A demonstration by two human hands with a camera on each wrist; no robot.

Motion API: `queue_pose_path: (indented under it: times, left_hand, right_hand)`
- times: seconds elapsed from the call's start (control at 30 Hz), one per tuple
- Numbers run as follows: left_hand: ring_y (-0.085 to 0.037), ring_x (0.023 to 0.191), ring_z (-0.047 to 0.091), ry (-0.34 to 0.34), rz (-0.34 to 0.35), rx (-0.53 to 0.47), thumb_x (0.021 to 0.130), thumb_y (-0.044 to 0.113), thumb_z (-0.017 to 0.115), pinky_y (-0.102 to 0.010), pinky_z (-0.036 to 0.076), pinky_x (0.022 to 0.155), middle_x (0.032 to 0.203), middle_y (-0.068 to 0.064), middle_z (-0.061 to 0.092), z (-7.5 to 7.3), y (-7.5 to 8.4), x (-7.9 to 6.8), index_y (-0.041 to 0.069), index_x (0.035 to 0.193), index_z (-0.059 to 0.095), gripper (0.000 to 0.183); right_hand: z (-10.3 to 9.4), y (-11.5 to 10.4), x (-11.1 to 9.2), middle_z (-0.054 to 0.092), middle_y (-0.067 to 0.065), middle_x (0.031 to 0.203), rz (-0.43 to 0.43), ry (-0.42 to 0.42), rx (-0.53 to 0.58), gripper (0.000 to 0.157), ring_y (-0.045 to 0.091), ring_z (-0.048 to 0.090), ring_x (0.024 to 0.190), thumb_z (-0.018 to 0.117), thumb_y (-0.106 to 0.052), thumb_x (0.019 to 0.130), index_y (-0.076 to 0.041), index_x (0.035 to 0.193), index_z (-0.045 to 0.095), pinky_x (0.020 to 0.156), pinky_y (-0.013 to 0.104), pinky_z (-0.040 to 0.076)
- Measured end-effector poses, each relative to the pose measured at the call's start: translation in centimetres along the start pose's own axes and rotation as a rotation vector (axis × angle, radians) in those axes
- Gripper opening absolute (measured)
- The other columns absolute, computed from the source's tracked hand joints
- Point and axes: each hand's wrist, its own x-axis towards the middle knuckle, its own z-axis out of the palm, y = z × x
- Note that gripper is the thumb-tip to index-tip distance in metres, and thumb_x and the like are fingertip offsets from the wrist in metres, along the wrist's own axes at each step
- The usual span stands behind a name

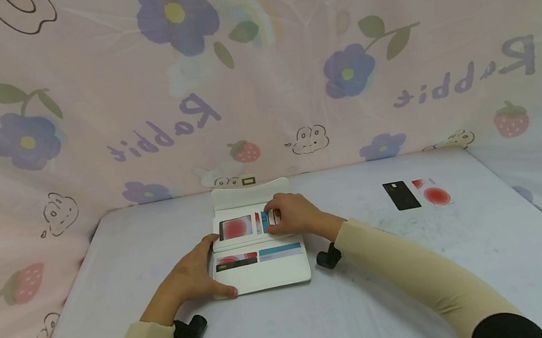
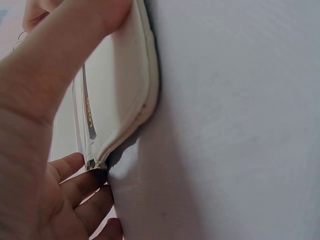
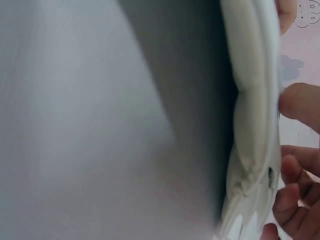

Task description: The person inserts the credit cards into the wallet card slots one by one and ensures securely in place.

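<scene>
A white wallet (image 1: 268, 279) lies unfolded on the table, its flap (image 1: 251, 194) at the far end. A card with a red disc (image 1: 235, 228) shows in the left upper pocket, and the tops of two cards show in the lower slots. My left hand (image 1: 189, 277) grips the wallet's left edge, its thumb on the near left corner; in the left wrist view, fingers (image 2: 92, 210) meet the edge at the fold. Over the upper right pocket, my right hand (image 1: 296, 213) pinches a blue-edged card (image 1: 265, 222), mostly hidden by the fingers. The right wrist view shows the wallet's thick side (image 3: 252, 100).
A black card (image 1: 402, 196) and a white card with a red disc (image 1: 436, 196) lie side by side on the white table (image 1: 382, 306), to the right. A patterned curtain (image 1: 269, 97) hangs behind the table's far edge.
</scene>
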Motion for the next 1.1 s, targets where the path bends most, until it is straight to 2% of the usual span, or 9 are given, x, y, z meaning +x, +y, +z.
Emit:
queue_pose_path:
  times: [0.2,0.5,0.8,1.1]
  left_hand:
    - [-0.03,0.124,0.047,-0.003,0.002,0.002,0.046,0.061,0.089,-0.057,0.04,0.104,0.143,-0.011,0.046,0.1,-0.1,0.1,0.016,0.148,0.026,0.128]
    - [-0.029,0.123,0.047,-0.005,-0.005,-0.001,0.046,0.061,0.09,-0.057,0.04,0.104,0.142,-0.011,0.046,0.1,0.0,0.1,0.016,0.147,0.027,0.128]
    - [-0.03,0.125,0.047,-0.005,-0.001,-0.003,0.047,0.06,0.09,-0.058,0.039,0.105,0.144,-0.012,0.045,-0.1,0.2,0.0,0.015,0.148,0.027,0.127]
    - [-0.03,0.125,0.046,-0.007,-0.005,-0.008,0.046,0.061,0.09,-0.058,0.039,0.105,0.144,-0.011,0.045,-0.1,0.1,0.0,0.016,0.148,0.027,0.128]
  right_hand:
    - [0.1,0.2,0.0,0.053,-0.003,0.084,0.058,-0.014,-0.006,0.046,0.013,0.05,0.075,0.078,-0.04,0.077,-0.018,0.116,0.07,0.062,0.023,0.039]
    - [0.0,0.1,0.0,0.05,-0.002,0.08,0.024,-0.002,-0.033,0.043,0.012,0.047,0.071,0.078,-0.039,0.077,-0.017,0.113,0.071,0.059,0.023,0.035]
    - [-0.5,0.6,0.0,0.057,-0.001,0.095,0.019,-0.013,-0.014,0.049,0.013,0.051,0.082,0.078,-0.042,0.077,-0.018,0.117,0.066,0.068,0.025,0.044]
    - [-1.2,0.8,-0.9,0.062,0.003,0.106,-0.01,0.028,0.053,0.05,0.017,0.053,0.09,0.079,-0.04,0.076,-0.017,0.118,0.065,0.076,0.03,0.048]
